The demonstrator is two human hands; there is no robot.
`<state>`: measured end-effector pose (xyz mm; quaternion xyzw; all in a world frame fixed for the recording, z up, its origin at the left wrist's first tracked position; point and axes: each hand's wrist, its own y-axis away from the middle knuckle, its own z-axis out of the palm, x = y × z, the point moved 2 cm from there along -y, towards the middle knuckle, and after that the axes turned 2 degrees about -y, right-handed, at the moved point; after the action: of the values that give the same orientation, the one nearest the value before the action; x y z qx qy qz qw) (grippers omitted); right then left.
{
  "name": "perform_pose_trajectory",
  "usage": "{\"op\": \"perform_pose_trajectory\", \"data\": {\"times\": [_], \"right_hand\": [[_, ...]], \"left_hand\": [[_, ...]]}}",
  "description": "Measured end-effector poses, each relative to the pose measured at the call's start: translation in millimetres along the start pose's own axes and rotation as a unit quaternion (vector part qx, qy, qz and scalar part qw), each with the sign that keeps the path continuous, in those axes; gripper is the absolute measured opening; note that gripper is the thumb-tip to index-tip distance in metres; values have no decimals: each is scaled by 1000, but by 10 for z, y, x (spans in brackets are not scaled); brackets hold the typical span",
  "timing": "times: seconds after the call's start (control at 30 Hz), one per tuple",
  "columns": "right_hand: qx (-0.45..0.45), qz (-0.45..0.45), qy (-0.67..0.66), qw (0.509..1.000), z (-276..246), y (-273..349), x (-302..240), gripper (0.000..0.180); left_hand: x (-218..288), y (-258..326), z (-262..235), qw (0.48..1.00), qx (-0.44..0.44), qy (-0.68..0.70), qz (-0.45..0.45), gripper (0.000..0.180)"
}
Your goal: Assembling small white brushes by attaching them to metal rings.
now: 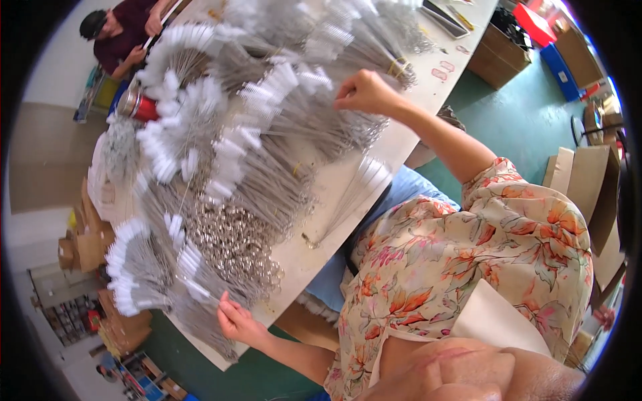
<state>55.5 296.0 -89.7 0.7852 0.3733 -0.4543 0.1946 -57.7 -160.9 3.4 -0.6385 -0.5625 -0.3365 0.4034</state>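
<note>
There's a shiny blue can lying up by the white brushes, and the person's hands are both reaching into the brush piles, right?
Almost. The head view shows the can is red with a silver end, not blue. The rest holds: it lies among the white-tipped wire brushes, the left hand reaches into the near pile, and the right hand reaches into the far one.

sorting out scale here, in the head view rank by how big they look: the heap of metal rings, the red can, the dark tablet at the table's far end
1. heap of metal rings, clearly the largest.
2 and 3. red can and dark tablet look alike in size. Both lie far from the camera and fisheye bending distorts them, so I would not rank them.
</note>
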Motion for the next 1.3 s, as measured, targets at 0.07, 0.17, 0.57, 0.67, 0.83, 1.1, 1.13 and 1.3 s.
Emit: {"op": "perform_pose_trajectory", "data": {"times": [0.07,0.17,0.57,0.67,0.83,1.1,1.13,1.3], "right_hand": [[86,-71,-9,994,-181,44,-160,20],[237,-72,-130,960,-678,-294,-411,25],[312,247,193,897,-2495,-1013,1949,32],[231,269,111,928,-2440,-831,1697,29],[283,205,90,932,-2653,-713,1227,23],[240,-169,-287,912,-1913,-406,-588,21],[145,-147,-366,908,-1485,-355,-743,24],[-182,-127,-496,840,211,110,-1435,20]], "left_hand": [[12,-10,110,1000,-20,9,1,23],[113,57,115,1000,-3,-6,-7,24],[-343,547,-84,986,32,76,-148,25],[-426,559,-24,985,17,80,-149,25],[-392,538,-71,988,21,84,-125,27],[-66,285,272,975,-15,219,27,25],[79,244,427,977,-44,206,5,24],[697,87,1356,940,-234,196,150,23]]}}
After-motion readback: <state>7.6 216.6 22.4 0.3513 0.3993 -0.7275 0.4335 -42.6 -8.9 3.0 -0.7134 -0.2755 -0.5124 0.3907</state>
